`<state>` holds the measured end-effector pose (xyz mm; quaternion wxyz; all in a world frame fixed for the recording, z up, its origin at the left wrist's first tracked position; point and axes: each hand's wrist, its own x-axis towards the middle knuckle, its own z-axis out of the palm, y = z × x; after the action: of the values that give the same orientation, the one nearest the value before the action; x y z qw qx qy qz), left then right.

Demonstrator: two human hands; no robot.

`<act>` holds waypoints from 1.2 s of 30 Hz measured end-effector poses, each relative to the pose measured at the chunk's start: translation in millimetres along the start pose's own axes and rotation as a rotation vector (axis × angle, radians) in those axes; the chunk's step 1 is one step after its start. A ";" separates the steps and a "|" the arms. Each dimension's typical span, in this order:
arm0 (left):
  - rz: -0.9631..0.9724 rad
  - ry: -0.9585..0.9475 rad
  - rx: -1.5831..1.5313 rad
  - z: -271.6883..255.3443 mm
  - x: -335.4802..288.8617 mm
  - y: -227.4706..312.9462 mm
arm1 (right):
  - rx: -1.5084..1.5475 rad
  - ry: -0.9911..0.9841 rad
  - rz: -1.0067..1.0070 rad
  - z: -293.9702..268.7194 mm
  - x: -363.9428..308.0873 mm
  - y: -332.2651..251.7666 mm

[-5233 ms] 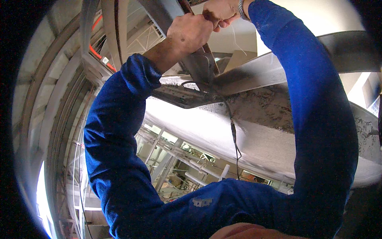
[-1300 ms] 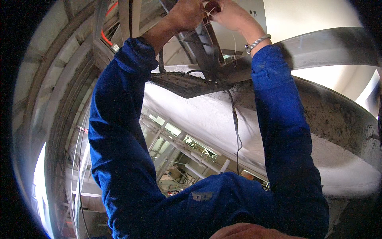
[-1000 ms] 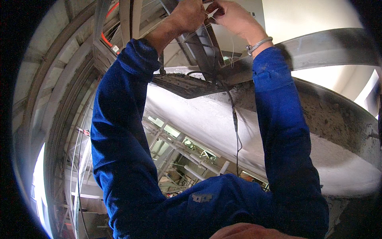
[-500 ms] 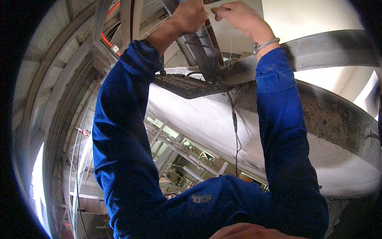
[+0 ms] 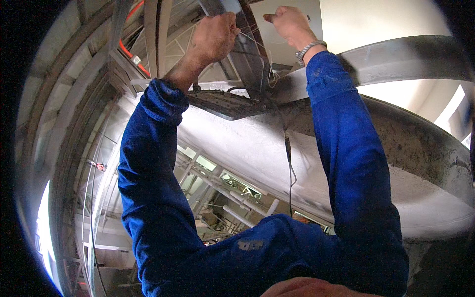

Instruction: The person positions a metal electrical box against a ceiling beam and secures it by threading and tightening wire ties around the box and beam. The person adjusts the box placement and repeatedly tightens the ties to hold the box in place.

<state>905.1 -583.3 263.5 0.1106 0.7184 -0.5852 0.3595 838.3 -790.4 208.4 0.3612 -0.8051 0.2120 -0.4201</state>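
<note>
My left hand (image 5: 216,38) is raised at the top, its fingers closed in a fist in front of a dark steel beam. A thin pale string (image 5: 270,78) shows as a faint line near this fist and as a loop lower down by the beam's foot. To the right of it and apart, my right hand (image 5: 291,25) has curled fingers, with the thumb side turned towards the left. What lies in its fingers is hidden. A twisted metal bracelet circles the right wrist. Both arms are in blue sleeves.
Below the hands sits a flat dark lamp-like fixture (image 5: 225,105), with a black cable (image 5: 288,148) hanging past a curved white surface (image 5: 247,141). A curved grey steel band (image 5: 405,57) crosses at right. An orange-red cable (image 5: 127,51) runs at upper left. Pipes and framework show far below.
My hands have moved apart and a little lower. The left hand shifted left and down, the right slightly down and left. The string's loose loop hangs nearer the beam.
</note>
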 end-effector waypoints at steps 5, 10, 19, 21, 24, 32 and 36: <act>-0.117 0.009 -0.226 -8.6 -11.2 -9.2 | 0.175 0.122 -0.366 11.5 15.9 21.6; -0.313 0.127 -1.535 -22.0 -29.7 -18.3 | 0.999 -0.212 -0.176 7.8 25.3 22.1; 0.246 0.020 -0.149 -7.0 -40.7 -42.5 | 1.237 -0.571 0.006 -13.4 13.8 2.4; 0.220 -0.003 -0.048 -5.4 -32.9 -46.9 | 1.075 -0.421 -0.015 -11.2 7.4 -4.1; 0.099 -0.209 0.036 -11.0 -24.4 -49.9 | 0.757 -0.038 -0.010 -4.6 -0.5 -14.7; 0.102 -0.132 0.087 -7.5 -35.0 -34.3 | 0.192 0.152 -0.188 -10.6 -11.9 -26.9; 0.175 -0.006 0.014 2.3 -42.7 -40.1 | 0.101 0.123 -0.229 -12.2 -12.8 -31.6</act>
<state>940.4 -540.5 244.7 0.0718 0.6665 -0.6434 0.3698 822.2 -766.6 230.4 0.3374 -0.7774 0.1191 -0.5173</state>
